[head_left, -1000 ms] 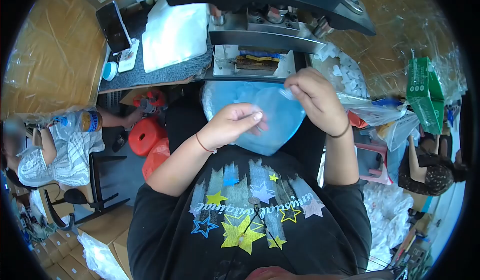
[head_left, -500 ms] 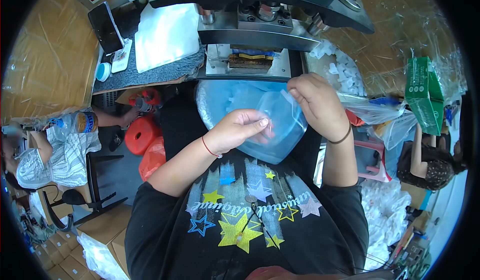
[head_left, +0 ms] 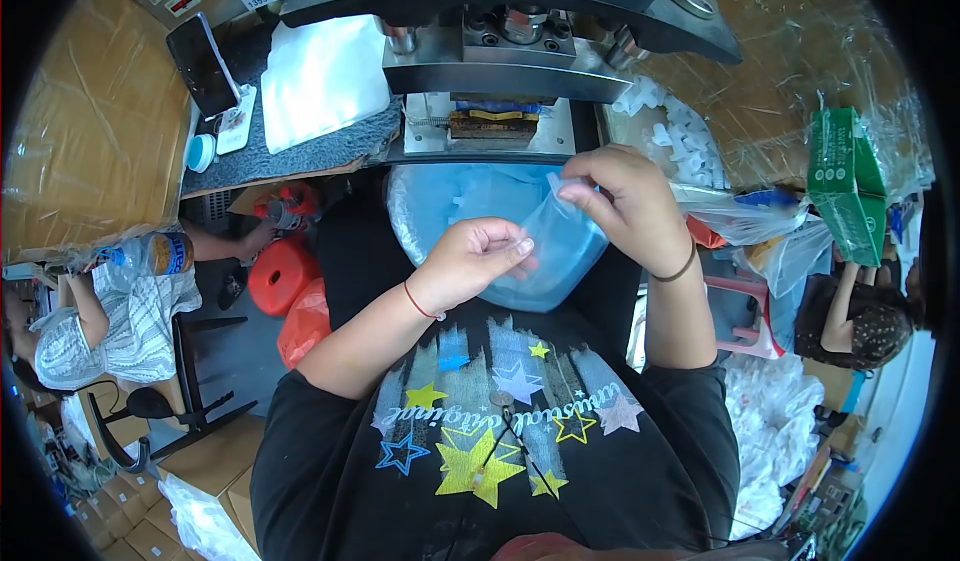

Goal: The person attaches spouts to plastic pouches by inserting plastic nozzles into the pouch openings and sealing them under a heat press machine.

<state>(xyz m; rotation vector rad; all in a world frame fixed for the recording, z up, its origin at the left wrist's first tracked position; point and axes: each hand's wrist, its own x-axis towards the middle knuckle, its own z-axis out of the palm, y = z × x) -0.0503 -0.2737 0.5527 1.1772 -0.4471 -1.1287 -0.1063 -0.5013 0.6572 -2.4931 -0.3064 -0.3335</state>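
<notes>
A clear plastic bag (head_left: 547, 224) is stretched between my two hands, above a blue tub (head_left: 400, 211) in my lap. My right hand (head_left: 628, 201) is closed on its upper end, where a whitish strip shows between thumb and fingers. Thumb against fingers, my left hand (head_left: 478, 259) pinches the lower left part of the bag. Pale translucent pieces (head_left: 480, 193) lie inside the tub. Just beyond the tub stands a press machine (head_left: 515, 76) with a metal die (head_left: 493, 123) on its base plate.
White plastic sheets (head_left: 325, 81) lie on a grey cloth at left, near a propped phone (head_left: 203, 66). Small white pieces (head_left: 685, 141) are heaped right of the press, with a green box (head_left: 845, 186) farther right. A red stool (head_left: 278, 278) stands left. Other people sit on both sides.
My right hand has moved slightly left with the bag's upper end. The bag, which hung broad over the tub, is now drawn narrower between both hands. My left hand has barely moved.
</notes>
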